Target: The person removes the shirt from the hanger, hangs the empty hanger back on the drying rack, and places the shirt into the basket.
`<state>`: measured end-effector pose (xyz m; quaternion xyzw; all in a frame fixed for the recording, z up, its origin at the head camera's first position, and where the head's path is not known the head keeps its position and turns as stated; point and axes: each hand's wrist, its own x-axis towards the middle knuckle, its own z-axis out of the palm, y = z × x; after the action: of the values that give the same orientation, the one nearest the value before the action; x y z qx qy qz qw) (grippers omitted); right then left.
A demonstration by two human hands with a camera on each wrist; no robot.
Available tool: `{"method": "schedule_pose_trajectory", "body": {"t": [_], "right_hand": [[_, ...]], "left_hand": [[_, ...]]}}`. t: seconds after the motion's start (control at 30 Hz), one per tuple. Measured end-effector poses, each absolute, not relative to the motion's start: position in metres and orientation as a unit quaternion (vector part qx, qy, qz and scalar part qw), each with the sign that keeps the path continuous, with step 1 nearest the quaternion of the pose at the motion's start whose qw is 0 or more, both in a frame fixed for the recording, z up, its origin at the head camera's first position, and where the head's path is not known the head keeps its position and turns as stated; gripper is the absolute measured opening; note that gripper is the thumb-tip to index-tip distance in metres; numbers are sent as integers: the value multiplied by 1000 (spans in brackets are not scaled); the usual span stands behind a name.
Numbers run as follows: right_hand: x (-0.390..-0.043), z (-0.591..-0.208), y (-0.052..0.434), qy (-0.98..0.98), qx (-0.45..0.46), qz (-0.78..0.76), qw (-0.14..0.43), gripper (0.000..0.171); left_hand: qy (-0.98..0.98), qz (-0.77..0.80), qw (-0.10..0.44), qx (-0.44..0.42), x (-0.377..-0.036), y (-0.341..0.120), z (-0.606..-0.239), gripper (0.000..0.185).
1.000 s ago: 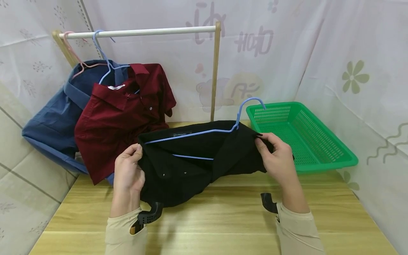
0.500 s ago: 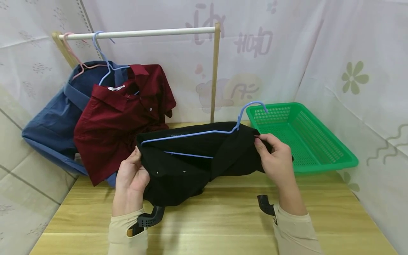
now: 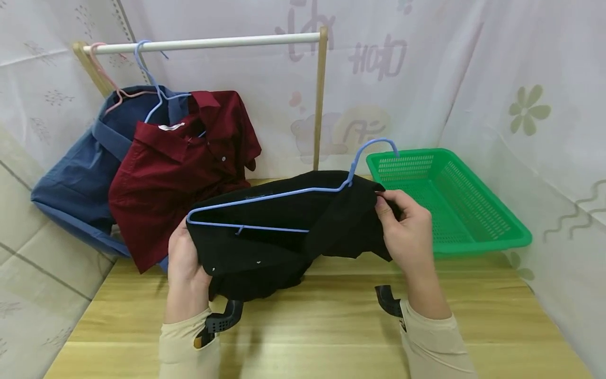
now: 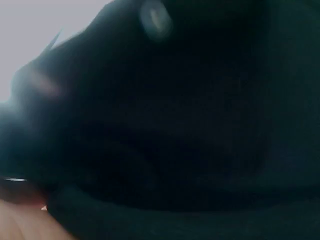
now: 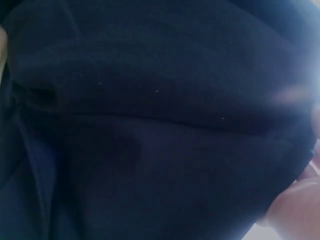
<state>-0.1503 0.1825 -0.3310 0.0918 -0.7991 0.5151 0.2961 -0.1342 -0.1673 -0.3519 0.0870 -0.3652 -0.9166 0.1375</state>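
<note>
The black shirt (image 3: 350, 221) is spread between your two hands over the desk (image 3: 331, 326), in front of the garment rack (image 3: 321, 105). Your right hand (image 3: 408, 229) pinches the shirt's edge between thumb and fingers, near the green basket (image 3: 483, 246). Your left hand (image 3: 182, 263) supports the opposite side of the shirt; its fingers pass behind the cloth, so you cannot tell how far they are closed. The blue hanger (image 3: 265, 198) lies in the collar opening: the end nearest your left hand is exposed at the cloth edge, the other end is hidden under the shirt, and the hook points up toward the basket. Dark cloth fills most of both wrist views. On the rack's white rail (image 3: 227, 42), the pink hanger (image 3: 106, 79) carries the blue garment (image 3: 76, 173); beside it, a second blue hanger (image 3: 153, 81) carries the maroon shirt (image 3: 180, 173).
</note>
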Motion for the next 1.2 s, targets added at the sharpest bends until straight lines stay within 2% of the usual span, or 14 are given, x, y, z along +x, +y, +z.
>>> {"method": "schedule_pose_trajectory", "body": {"t": [0.1,0.2,0.3,0.37,0.5,0.6,0.67,0.77,0.93,1.0,1.2], "right_hand": [[-148,-324,180,-799,88,510,306,13],[-147,-320,177,-805,86,504,299,14],[-146,-317,173,-813,79,496,295,15],[-146,-317,171,-814,73,495,294,15],[-146,-317,167,-819,66,489,292,15],[-148,-319,164,-824,79,479,291,14],[-148,-320,161,-828,88,474,287,14],[-148,-320,157,-828,100,477,277,24],[-145,-321,151,-817,137,491,270,56],[-145,-322,148,-811,164,486,281,58],[-146,-326,145,-789,246,474,303,46]], "left_hand": [[-497,-839,183,122,-134,-168,-353,40],[-580,-780,190,134,-131,-170,-356,38],[-611,-754,202,134,-128,-174,-359,26],[-604,-750,234,134,-126,-175,-359,19],[-589,-710,371,109,-123,-174,-352,21],[-648,-597,469,66,-120,-169,-343,23],[-698,-504,508,11,-120,-164,-337,22],[-766,-367,520,-91,-121,-157,-331,22],[-833,-238,463,-188,-124,-145,-328,34],[-842,-223,450,-198,-126,-142,-330,32],[-831,-241,455,-212,-128,-138,-336,11]]}}
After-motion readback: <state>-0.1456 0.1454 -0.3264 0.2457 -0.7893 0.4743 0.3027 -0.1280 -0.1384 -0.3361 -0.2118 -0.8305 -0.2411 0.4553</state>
